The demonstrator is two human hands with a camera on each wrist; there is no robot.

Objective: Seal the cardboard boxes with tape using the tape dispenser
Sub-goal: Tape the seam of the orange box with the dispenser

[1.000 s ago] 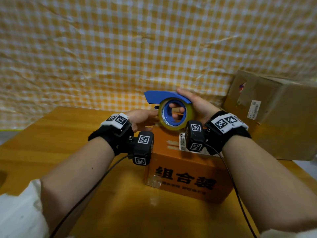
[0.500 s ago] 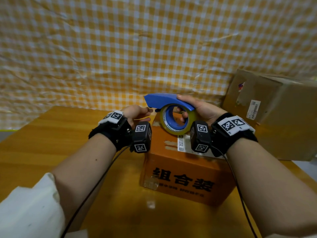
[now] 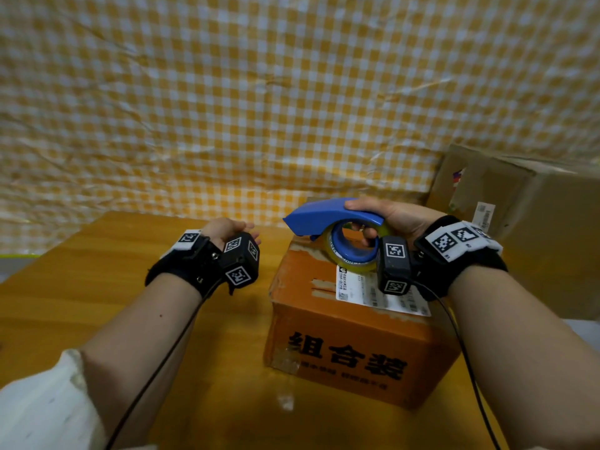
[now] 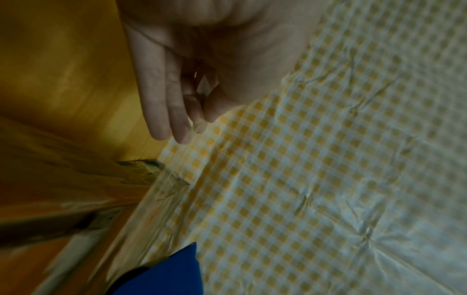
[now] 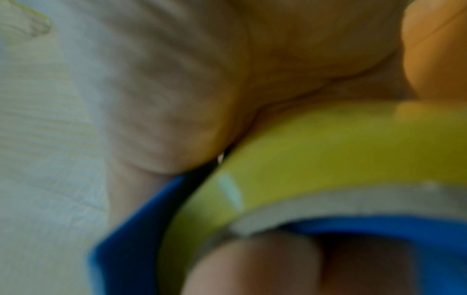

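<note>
Cardboard boxes: 2 — orange box (image 3: 350,326) on table, brown box (image 3: 532,222) at right rear.
Tape dispensers: 1, blue (image 3: 328,216).
Tape rolls: 1 (image 3: 354,264), mounted in dispenser.
Hands: 2 — left hand (image 3: 227,228), right hand (image 3: 396,216).
Wrist cameras: 2.
Tables: 1 (image 3: 81,287).

Left hand (image 3: 231,229) loose and empty, right hand (image 3: 391,219) curled, gripping, forearms bare

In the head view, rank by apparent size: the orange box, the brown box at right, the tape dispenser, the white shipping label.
1. Orange box, though it is nearer the camera.
2. Brown box, cut off by the frame edge, so unsure against the first.
3. Tape dispenser.
4. White shipping label, partly hidden; close to the dispenser.
</note>
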